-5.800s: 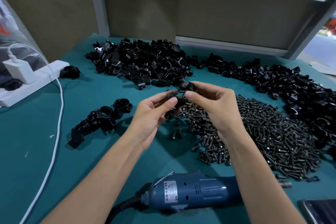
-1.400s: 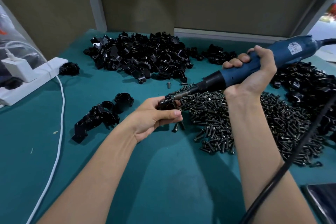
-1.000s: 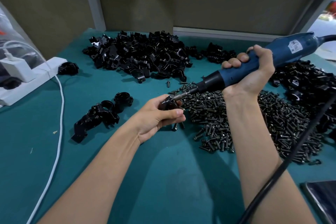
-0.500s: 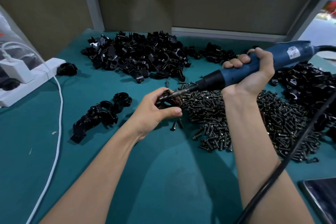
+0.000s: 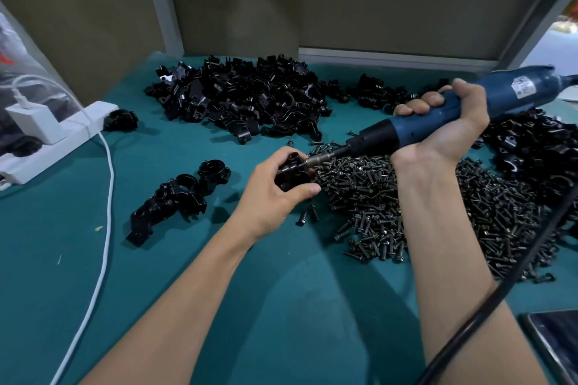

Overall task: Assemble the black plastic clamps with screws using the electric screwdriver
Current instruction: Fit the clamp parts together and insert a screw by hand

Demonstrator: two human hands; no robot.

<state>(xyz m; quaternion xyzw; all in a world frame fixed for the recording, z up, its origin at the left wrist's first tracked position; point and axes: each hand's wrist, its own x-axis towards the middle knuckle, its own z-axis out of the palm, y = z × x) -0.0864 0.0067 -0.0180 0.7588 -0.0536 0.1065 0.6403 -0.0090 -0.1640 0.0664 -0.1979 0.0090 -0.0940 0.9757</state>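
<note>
Left hand (image 5: 275,194), just left of centre above the teal-covered tabletop (image 5: 281,306): fingers and thumb curled round a small black plastic clamp (image 5: 292,176), thumb laid along its near side. The clamp is raised a little off the surface, at the left edge of the heap of dark metal screws (image 5: 469,212).

Right hand (image 5: 447,128): fist wrapped round the barrel of the blue electric screwdriver with black nose (image 5: 469,109), palm facing the camera, fingertips over the top. The tool slopes down to the left. Its steel bit (image 5: 319,160) reaches the top of the held clamp; the bit seems seated on a screw there, but the tip is too small to tell. A black power cord (image 5: 500,291) crosses the right forearm down to the lower edge.

Two or three loose screws (image 5: 308,216) lie on the cloth just below the left hand.

Far side of the tabletop: a large pile of loose black clamp halves (image 5: 244,100). A second black pile (image 5: 538,147) sits at the right, behind the screws.

Left of the held clamp: a short row of assembled black clamps (image 5: 175,197), touching one another. One more black clamp (image 5: 120,120) lies apart, beside the white power strip (image 5: 62,137), which carries a white plug-in charger (image 5: 34,122). A white cable (image 5: 103,228) trails from the strip toward the near edge.

Lower right corner: a dark flat device (image 5: 556,344), partly cut off.
</note>
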